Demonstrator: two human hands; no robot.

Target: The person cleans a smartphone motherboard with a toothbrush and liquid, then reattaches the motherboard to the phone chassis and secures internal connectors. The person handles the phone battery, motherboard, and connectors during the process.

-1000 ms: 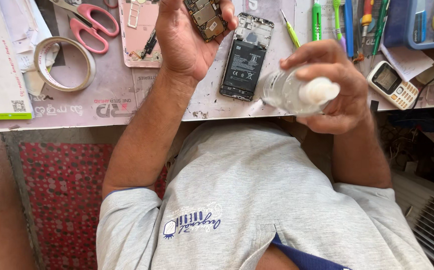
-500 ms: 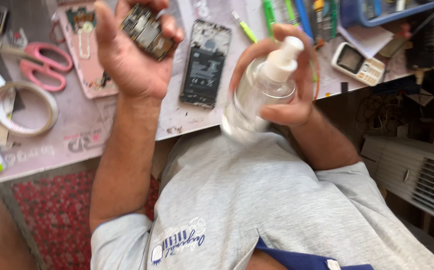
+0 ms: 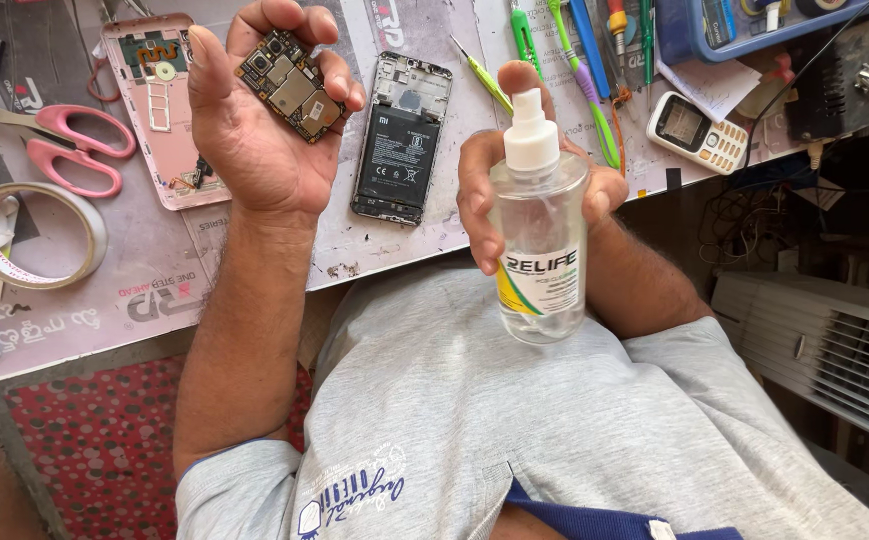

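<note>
At the far left of the frame, a roll of pale adhesive tape [image 3: 29, 235] and pink-handled scissors [image 3: 74, 145] are seen lying on the grey, worn bench [image 3: 254, 250]. Just right of them a pink phone back shell [image 3: 154, 110] is laid flat. Above it, at upper centre-left, the left hand [image 3: 254, 130] is raised palm-up, its fingers [image 3: 339, 85] curled loosely around a small dark phone circuit board with metal shields [image 3: 291, 85], which is cradled at the fingertips. In the middle of the bench an opened phone frame with its black battery exposed [image 3: 399, 140] is set. So the phone is judged to be already taken apart and the board lifted out; no wetness is seen on the board, so any spraying appears not yet done. Right of centre, the right hand [image 3: 544, 195] is clenched around a clear plastic spray bottle with a white nozzle [image 3: 542, 235], held upright below the bench edge, one finger on the pump. Green and blue hand tools [image 3: 574, 60], a small white keypad phone [image 3: 696, 130] and a blue tray [image 3: 754, 35] are ranged at upper right. A white slatted appliance [image 3: 824, 350] is seen at right, a red spotted mat [image 3: 84, 450] at lower left.
</note>
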